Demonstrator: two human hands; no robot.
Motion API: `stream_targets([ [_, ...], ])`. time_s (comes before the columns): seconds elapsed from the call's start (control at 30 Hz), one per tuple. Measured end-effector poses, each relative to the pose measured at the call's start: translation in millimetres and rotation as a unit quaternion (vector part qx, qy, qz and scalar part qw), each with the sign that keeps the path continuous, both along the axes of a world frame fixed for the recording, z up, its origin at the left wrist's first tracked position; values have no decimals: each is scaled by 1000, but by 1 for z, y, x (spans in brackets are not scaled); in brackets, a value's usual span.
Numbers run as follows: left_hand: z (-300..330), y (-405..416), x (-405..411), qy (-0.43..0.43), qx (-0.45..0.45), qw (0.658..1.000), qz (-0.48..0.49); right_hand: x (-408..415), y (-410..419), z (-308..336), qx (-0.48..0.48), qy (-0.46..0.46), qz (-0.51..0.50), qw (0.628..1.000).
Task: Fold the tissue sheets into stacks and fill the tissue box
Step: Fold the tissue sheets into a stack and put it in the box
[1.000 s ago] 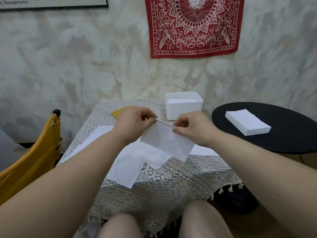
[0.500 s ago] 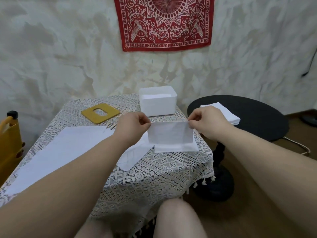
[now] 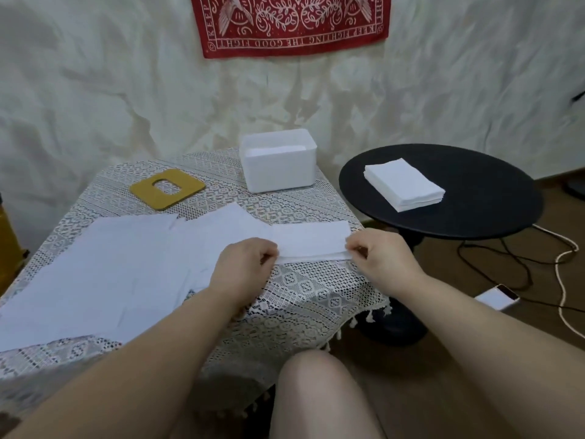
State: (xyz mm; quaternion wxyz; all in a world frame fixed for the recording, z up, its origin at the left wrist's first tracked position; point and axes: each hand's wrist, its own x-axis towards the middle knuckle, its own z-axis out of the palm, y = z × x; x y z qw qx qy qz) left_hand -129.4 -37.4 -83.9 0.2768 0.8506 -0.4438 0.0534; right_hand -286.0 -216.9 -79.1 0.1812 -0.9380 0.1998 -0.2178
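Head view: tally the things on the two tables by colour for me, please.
White: 4 - box, folded tissue held at its ends by the left hand and right hand, loose sheets, stack on the black table.
Yellow: 1 - lid.
Total: 5.

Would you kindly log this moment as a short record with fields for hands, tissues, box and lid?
left hand: pinches left end of folded tissue
right hand: pinches its right end
folded tissue: lying on lace cloth
loose sheets: spread on the cloth, left
box: open, rear of table, tissues inside
lid: yellow, beside box
stack: on black table
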Motion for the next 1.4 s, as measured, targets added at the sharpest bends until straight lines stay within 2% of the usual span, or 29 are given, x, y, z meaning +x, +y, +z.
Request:
stream_targets([
  [0.33,-8,1,4,-27,9,999,-28,-2,-3,-5,26,-27,16,999],
  [0.57,-8,0,5,-45,42,997,38,-3,-4,-6,11,12,-18,1000],
  [0.8,-7,-1,4,-9,58,996,65,-1,-7,-5,48,56,-71,995],
  [1.03,-4,-1,3,-5,53,997,61,0,-9,-3,11,53,-54,997],
  [1.27,-7,-1,8,-35,80,996,-12,-1,-9,-5,-53,25,-7,998],
  [1.4,-8,0,10,-38,87,995,-15,1,-10,-8,-78,17,4,997],
])
